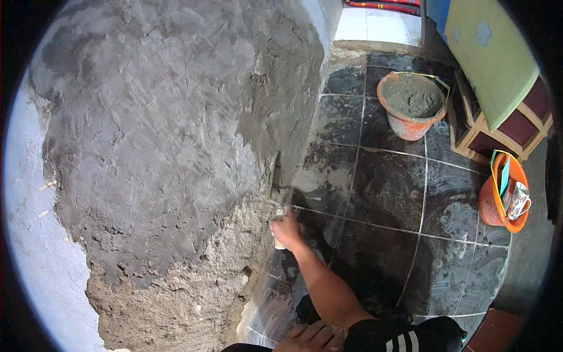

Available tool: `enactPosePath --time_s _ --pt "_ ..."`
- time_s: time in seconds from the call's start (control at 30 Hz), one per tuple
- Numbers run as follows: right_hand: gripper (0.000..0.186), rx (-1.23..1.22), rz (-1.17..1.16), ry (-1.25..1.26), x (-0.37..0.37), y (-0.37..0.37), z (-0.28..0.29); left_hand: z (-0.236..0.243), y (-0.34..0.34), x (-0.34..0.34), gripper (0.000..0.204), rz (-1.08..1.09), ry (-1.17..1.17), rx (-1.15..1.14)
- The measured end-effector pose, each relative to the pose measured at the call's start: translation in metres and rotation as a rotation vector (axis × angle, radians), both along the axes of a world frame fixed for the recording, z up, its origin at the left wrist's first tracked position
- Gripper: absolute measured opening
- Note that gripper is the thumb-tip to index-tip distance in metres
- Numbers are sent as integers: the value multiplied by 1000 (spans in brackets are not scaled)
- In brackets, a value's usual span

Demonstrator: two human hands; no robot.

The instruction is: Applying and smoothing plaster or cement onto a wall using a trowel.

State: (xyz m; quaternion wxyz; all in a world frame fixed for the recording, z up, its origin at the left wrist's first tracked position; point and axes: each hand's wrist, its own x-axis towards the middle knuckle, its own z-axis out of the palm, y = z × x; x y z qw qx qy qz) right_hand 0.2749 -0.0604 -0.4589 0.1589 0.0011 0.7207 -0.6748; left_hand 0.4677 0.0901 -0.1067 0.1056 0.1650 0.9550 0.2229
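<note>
My right hand [287,230] is wrapped round the pale handle of a trowel [275,176], low on the wall where it meets the floor. The blade points away from me and lies along the wet grey mortar [158,117] that coats most of the wall. Below the mortar, a rough brownish patch of bare wall [170,308] shows. At the bottom edge, my left hand [311,337] rests with its fingers laid out flat beside my right forearm; nothing shows in it, and part of it is cut off.
An orange bucket of grey mortar [413,102] stands on the dark tiled floor [387,188]. Farther right, a smaller orange bucket [492,202] holds several items. Behind it, a yellow-green board [492,64] leans on a wooden-framed piece [504,138]. A white tiled step [378,26] lies beyond.
</note>
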Motion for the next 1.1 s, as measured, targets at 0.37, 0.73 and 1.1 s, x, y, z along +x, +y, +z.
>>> enactPosePath --time_s 0.37,0.73,1.1 --pt "47 -639 102 -514 3 68 72 -9 0 11 32 70 17 -55" --pt "59 349 184 6 -3 1 65 -6 -11 3 35 95 -72 -51" --pt "25 -171 -57 -89 -37 7 -59 -6 -13 -6 40 18 -80 -27"
